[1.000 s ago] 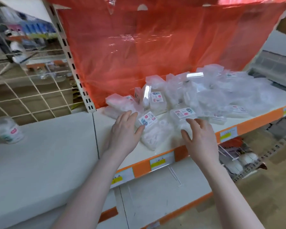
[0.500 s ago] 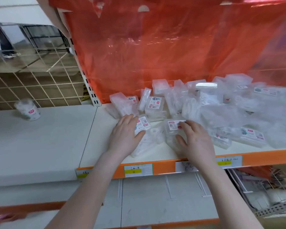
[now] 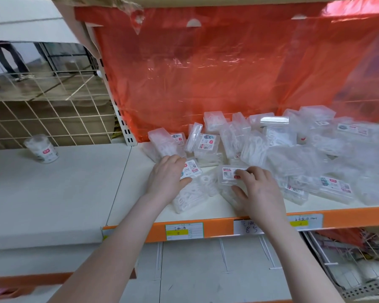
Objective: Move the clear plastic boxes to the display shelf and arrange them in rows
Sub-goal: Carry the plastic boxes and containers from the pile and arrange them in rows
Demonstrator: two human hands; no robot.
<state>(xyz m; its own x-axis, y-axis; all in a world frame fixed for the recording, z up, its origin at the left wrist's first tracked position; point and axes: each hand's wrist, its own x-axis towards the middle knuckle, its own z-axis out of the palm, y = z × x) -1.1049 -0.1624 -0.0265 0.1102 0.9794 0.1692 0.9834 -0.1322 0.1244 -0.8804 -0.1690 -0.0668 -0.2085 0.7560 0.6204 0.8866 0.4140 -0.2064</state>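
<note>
Boxes (image 3: 271, 147) heaped on shelf (image 3: 123, 193). Left hand (image 3: 165, 179) flat, fingers relaxed, on labelled box (image 3: 192, 169). Right hand (image 3: 258, 191) pinches second box (image 3: 229, 176), thumb under, fingers on top.

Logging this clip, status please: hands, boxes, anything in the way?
Left hand flat on a labelled box. Right hand grips another box. Loose pile crowds the shelf, no rows yet.
</note>
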